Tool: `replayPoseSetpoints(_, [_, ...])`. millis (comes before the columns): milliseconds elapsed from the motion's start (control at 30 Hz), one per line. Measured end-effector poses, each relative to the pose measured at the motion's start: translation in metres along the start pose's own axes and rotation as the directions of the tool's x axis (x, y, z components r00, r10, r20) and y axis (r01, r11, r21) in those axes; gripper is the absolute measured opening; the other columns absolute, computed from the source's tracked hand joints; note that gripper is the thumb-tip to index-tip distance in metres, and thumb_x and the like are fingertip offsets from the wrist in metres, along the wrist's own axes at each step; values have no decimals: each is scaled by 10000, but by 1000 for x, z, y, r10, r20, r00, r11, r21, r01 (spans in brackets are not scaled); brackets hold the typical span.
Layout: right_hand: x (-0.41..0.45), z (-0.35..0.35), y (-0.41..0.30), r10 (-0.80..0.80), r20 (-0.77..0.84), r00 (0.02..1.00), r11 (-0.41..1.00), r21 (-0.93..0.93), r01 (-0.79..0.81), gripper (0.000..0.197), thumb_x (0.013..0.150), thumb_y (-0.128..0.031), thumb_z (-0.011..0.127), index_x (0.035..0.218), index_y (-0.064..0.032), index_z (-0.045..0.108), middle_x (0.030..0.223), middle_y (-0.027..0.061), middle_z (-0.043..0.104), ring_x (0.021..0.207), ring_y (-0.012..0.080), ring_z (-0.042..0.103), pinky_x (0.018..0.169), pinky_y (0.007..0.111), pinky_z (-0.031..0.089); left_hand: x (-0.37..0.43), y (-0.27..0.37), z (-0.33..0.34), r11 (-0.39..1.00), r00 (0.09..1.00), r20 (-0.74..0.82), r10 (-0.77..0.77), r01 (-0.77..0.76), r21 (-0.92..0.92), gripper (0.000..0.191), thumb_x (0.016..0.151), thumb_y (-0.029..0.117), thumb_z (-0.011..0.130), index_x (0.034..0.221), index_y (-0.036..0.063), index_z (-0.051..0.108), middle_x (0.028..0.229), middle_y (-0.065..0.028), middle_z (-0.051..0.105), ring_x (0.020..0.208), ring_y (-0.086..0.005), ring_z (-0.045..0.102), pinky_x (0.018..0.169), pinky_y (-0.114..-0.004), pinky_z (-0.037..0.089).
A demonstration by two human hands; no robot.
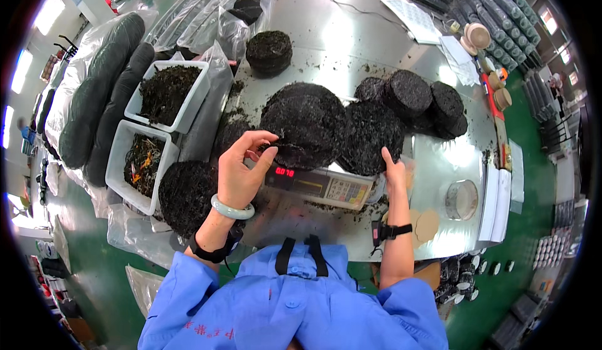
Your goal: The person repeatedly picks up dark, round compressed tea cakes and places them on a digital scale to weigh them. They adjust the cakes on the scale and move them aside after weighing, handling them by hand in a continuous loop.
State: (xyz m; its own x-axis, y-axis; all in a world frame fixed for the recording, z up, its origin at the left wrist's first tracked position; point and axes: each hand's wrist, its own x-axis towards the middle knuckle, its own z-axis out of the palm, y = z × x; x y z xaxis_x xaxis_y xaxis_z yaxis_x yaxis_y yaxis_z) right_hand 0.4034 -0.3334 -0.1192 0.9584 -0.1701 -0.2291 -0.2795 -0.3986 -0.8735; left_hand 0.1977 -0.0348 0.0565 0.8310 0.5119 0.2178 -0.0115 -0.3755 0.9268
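My left hand, wearing a pale bangle, is at the near left edge of a large round pile of dark dried seaweed. Between its thumb and fingers there seems to be a small dark seaweed piece. The pile sits over a digital scale with a lit red display and a keypad, hiding most of its pan. My right hand grips the near right edge of a round dried seaweed cake, thumb on top and fingers hidden below. That cake lies against the pile's right side.
More seaweed cakes are stacked behind right; another stack stands farther back. At left are two white plastic bins of loose seaweed and a large seaweed cake. A clear round ring mould and papers lie right on the metal table.
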Motion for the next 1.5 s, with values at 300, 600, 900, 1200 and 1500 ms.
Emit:
replayPoseSetpoints(300, [-100, 4, -151, -641, -208, 739, 717, 179, 673, 443, 976, -96, 594, 1396, 4, 497, 1236, 172, 641, 1046, 210, 638, 903, 307, 497, 25, -30, 22, 992, 989, 86, -118, 121, -29, 125, 884, 77, 704, 1003, 46, 720, 702, 49, 576, 645, -12, 468, 588, -184, 402])
replayPoseSetpoints(600, [-121, 82, -129, -949, 310, 53, 2, -163, 987, 594, 774, 5, 594, 1332, -197, 619, 1406, 141, 548, 1327, 357, 482, 1110, 477, 393, 114, -123, 28, 974, 962, -230, -150, 104, -201, 588, 1022, 422, 503, 1394, -33, 499, 1408, -157, 546, 1328, -268, 472, 1121, -356, 322])
replayPoseSetpoints(900, [-131, 69, -73, -329, 226, 917, 900, 369, 233, 685, 988, -306, 603, 1491, 43, 297, 1513, 196, 378, 1425, 317, 329, 1171, 401, 242, 164, -172, 52, 953, 906, 296, -303, 292, 82, 819, 948, 640, 491, 1488, 29, 411, 1533, -148, 422, 1432, -258, 372, 1154, -345, 284])
replayPoseSetpoints(1200, [-28, 42, -60, -255, 350, 901, 722, 689, -63, 618, 952, -211, 661, 1457, -22, 362, 1299, 118, 571, 1143, 210, 577, 990, 368, 471, 74, -132, 110, 774, 829, 394, -396, 532, -342, 781, 926, 457, 674, 1487, 43, 323, 1390, -130, 513, 1240, -222, 501, 1054, -375, 400])
replayPoseSetpoints(1500, [-8, -23, -30, 22, 560, 829, 771, 518, -370, 740, 928, -446, 679, 1463, -28, 385, 1381, 98, 532, 1224, 215, 535, 1025, 368, 457, 42, -102, 172, 667, 841, 501, -205, 495, -557, 818, 960, 280, 647, 1590, 144, 143, 1584, -132, 273, 1425, -235, 318, 1173, -360, 269])
